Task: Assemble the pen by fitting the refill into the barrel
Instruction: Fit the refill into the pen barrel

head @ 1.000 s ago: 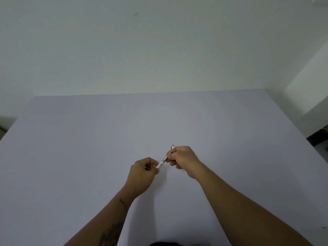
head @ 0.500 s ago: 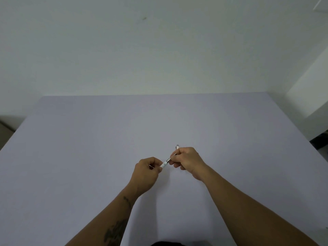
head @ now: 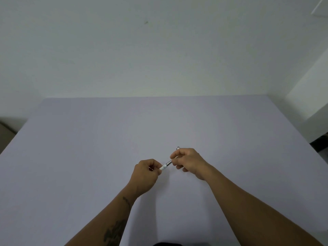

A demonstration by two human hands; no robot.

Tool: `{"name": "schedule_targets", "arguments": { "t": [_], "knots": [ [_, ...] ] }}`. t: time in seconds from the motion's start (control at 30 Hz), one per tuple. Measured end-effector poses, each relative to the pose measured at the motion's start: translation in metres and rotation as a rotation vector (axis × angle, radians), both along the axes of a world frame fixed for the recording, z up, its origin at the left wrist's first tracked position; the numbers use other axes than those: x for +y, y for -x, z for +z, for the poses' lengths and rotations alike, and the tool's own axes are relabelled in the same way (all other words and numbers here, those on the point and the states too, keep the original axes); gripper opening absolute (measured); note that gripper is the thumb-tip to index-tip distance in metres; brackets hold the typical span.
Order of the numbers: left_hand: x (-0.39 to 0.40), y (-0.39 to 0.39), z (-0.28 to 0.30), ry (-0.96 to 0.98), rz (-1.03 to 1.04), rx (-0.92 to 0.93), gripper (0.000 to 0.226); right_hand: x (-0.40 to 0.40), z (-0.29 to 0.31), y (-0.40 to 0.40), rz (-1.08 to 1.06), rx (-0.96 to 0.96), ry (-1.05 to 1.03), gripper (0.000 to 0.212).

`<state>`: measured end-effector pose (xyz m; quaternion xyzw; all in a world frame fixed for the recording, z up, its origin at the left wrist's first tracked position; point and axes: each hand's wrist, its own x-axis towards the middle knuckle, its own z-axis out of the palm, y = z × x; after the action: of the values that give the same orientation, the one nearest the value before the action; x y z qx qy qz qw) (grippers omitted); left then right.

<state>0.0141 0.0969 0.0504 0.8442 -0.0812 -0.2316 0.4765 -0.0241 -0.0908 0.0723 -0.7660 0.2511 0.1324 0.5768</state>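
Both hands are raised just above the pale lilac table [head: 88, 157], near its middle, w/ a pen [head: 166, 164] spanning the small gap between them. The left hand [head: 144, 174] is curled shut around the pen's lower-left end; the white section shows just past its fingertips, but whatever lies inside the fist is hidden. The right hand [head: 189, 162] pinches the upper-right part, fingers closed on it. Only a short white-and-grey stretch of the pen is visible between the hands, plus a small tip [head: 178, 148] poking out beyond the right hand's knuckles. Can't tell barrel from refill at this res, nor how far one sits in the other. The pen is tilted, rising toward the right. Forearms are cut off at the bottom edge; a tattoo [head: 114, 233] marks the left one.
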Motion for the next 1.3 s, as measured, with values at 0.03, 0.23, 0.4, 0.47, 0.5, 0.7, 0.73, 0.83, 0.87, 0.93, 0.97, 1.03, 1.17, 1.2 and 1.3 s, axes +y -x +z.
{"name": "schedule_targets", "arguments": {
  "t": [0.03, 0.23, 0.4, 0.47, 0.5, 0.7, 0.73, 0.83, 0.87, 0.93, 0.97, 1.03, 1.17, 1.2, 1.3],
  "knots": [
    [0.0, 0.0, 0.0, 0.003, 0.001, 0.005, 0.016, -0.001, -0.001, 0.001, 0.005, -0.013, 0.021, 0.009],
    [-0.002, 0.0, 0.001, 0.0, 0.0, 0.009, 0.018, 0.002, -0.004, 0.003, 0.052, -0.035, 0.15, 0.024],
    [-0.002, 0.002, 0.001, -0.001, 0.007, -0.005, 0.016, 0.004, -0.005, 0.003, 0.04, -0.061, 0.115, 0.012],
    [-0.003, 0.004, 0.001, -0.005, 0.008, -0.007, 0.016, 0.003, -0.004, 0.004, 0.027, -0.067, 0.057, 0.008],
    [-0.003, 0.004, 0.002, -0.007, 0.008, -0.007, 0.016, 0.003, -0.004, 0.005, 0.02, -0.065, 0.036, 0.008],
    [-0.008, 0.009, 0.006, 0.007, 0.021, 0.013, 0.016, 0.005, -0.004, 0.009, -0.035, -0.064, 0.048, 0.017],
    [-0.008, 0.009, 0.007, 0.006, 0.021, 0.011, 0.016, 0.006, -0.004, 0.009, -0.047, -0.064, 0.052, 0.022],
    [-0.009, 0.011, 0.008, 0.012, 0.018, 0.013, 0.015, 0.008, -0.006, 0.012, -0.082, -0.073, 0.017, 0.023],
    [-0.01, 0.012, 0.008, 0.017, 0.018, 0.014, 0.015, 0.009, -0.007, 0.013, -0.094, -0.076, -0.027, 0.019],
    [-0.011, 0.012, 0.009, 0.012, 0.014, 0.005, 0.015, 0.01, -0.007, 0.015, -0.13, -0.076, -0.156, 0.008],
    [-0.011, 0.012, 0.009, 0.009, 0.015, 0.001, 0.015, 0.009, -0.007, 0.015, -0.151, -0.077, -0.209, 0.006],
    [-0.011, 0.012, 0.009, 0.007, 0.023, -0.002, 0.014, 0.009, -0.009, 0.017, -0.188, -0.078, -0.256, 0.01],
    [-0.012, 0.012, 0.008, -0.002, 0.022, -0.001, 0.013, 0.012, -0.01, 0.017, -0.243, -0.074, -0.233, 0.01],
    [-0.013, 0.012, 0.008, -0.004, 0.02, -0.003, 0.013, 0.013, -0.011, 0.017, -0.252, -0.077, -0.211, 0.011],
    [-0.014, 0.014, 0.007, -0.012, 0.009, -0.009, 0.013, 0.016, -0.012, 0.016, -0.248, -0.089, -0.123, 0.021]
  ]
}}
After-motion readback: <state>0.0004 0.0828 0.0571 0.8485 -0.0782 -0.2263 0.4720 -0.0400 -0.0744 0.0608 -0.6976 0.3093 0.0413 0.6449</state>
